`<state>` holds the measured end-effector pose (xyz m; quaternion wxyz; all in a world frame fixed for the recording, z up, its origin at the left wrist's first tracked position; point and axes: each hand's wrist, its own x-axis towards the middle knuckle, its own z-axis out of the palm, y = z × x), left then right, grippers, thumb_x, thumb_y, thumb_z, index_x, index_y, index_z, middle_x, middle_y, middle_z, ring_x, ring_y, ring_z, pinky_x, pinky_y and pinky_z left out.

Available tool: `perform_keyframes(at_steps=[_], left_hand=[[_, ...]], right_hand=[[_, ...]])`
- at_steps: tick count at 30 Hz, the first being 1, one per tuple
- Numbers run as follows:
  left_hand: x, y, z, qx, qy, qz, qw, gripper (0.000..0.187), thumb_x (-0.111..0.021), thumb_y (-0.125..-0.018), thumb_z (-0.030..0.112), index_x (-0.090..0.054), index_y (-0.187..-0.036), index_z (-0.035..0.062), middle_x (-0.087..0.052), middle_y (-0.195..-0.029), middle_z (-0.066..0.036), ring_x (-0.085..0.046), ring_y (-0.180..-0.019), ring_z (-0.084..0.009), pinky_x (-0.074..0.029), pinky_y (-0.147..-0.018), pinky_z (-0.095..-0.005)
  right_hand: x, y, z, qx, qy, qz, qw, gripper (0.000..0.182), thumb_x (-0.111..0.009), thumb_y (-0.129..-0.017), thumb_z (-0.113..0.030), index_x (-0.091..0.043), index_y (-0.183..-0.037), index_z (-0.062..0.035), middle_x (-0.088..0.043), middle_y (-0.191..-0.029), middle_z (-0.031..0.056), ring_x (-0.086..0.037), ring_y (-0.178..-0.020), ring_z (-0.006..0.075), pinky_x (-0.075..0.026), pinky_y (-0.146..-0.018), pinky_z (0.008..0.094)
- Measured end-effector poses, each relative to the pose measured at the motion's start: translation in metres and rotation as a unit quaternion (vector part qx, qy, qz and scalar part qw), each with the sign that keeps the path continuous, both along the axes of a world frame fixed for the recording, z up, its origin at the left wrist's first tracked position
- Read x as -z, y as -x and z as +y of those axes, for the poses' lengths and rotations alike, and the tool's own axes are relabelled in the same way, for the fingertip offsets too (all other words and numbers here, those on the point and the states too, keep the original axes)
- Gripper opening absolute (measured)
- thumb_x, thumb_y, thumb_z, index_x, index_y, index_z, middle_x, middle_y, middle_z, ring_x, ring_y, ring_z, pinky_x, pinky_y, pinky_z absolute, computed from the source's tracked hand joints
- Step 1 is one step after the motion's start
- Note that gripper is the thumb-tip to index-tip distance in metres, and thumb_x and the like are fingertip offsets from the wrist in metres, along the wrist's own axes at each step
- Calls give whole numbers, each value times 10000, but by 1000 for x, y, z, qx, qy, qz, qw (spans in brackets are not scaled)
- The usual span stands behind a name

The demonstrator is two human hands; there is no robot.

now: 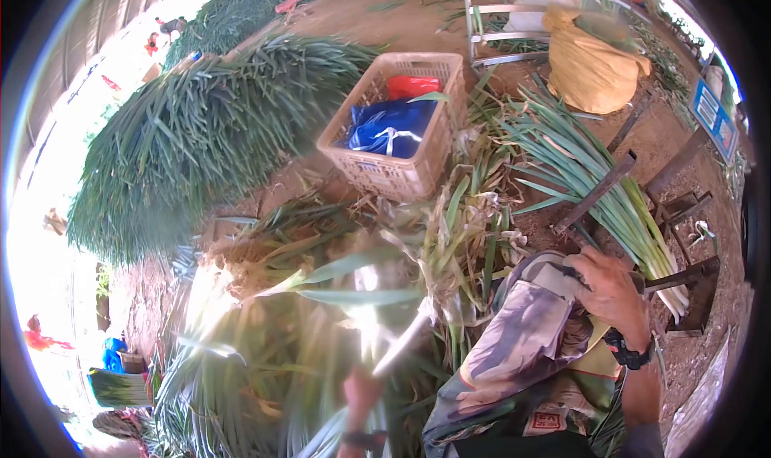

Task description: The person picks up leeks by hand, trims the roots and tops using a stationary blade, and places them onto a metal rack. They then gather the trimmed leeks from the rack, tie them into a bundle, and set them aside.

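Observation:
My left hand (363,390) is smeared by motion at the bottom centre, above a pile of green onions (241,386). The lower end of a white onion stalk (403,342) meets it; whether the fingers grip that stalk cannot be made out. My right hand (610,293), a black watch on its wrist, is by my knee in patterned trousers (514,321). Its fingers are curled in, and what they hold, if anything, is hidden. Close beyond it, a bundle of long green onions (586,169) with white stems lies across a metal frame (596,191).
A beige plastic crate (389,177) holds blue and red items. Stripped leaves (458,233) litter the ground beside it. A large stack of green onions (217,120) rises at the left. Towards the back right are a full yellow sack (594,68) and a metal rack (510,10).

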<state>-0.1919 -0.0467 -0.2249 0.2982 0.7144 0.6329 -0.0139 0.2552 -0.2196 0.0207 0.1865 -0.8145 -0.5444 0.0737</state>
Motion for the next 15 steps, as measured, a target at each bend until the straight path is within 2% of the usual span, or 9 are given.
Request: perform_keyframes(at_steps=[4,5,8,11,14,15], left_hand=[[-25,-26,-1,-1,-7,-39,999,433,-811,-700,279,-601,-961,5,-694,-811,-218,-703,-766,-357,-544,-717,-456],[-29,-31,-1,5,-11,-52,999,434,-813,-703,278,-606,-968,5,-697,-816,-217,-708,-771,-350,-548,-720,-452],[-45,-50,-6,16,12,-69,997,437,-818,-710,272,-618,-991,4,-709,-840,-217,-718,-788,-346,-556,-734,-443],[-46,-60,-14,51,6,-64,997,436,-822,-712,257,-629,-1012,7,-721,-870,-218,-725,-812,-352,-561,-747,-439],[-50,-73,-28,64,1,-57,996,419,-824,-707,222,-633,-1014,11,-728,-893,-216,-729,-836,-360,-560,-754,-442],[-54,-76,-32,65,5,-54,996,418,-823,-707,215,-633,-1018,11,-728,-892,-215,-729,-836,-359,-560,-755,-443]], right_hand=[[-2,-5,6,-2,-12,-19,1000,262,-739,-871,-215,-663,-1059,-49,-604,-885,125,-628,-803,367,-501,-707,450],[0,-6,8,-20,-18,-44,999,310,-743,-875,-232,-650,-1093,-32,-610,-918,126,-646,-831,331,-535,-730,425],[8,-3,27,-85,-81,-31,993,456,-771,-855,-285,-629,-1222,-54,-640,-1049,136,-662,-889,326,-560,-784,420],[14,5,61,-194,-81,-70,975,628,-761,-858,-399,-551,-1333,-45,-644,-1123,160,-675,-955,317,-579,-838,417],[3,18,86,-223,111,-30,968,729,-747,-858,-453,-481,-1394,-36,-644,-1128,193,-680,-973,325,-577,-821,441],[4,22,96,-224,218,-46,949,771,-761,-851,-433,-424,-1428,-46,-646,-1073,186,-684,-945,321,-575,-791,449]])
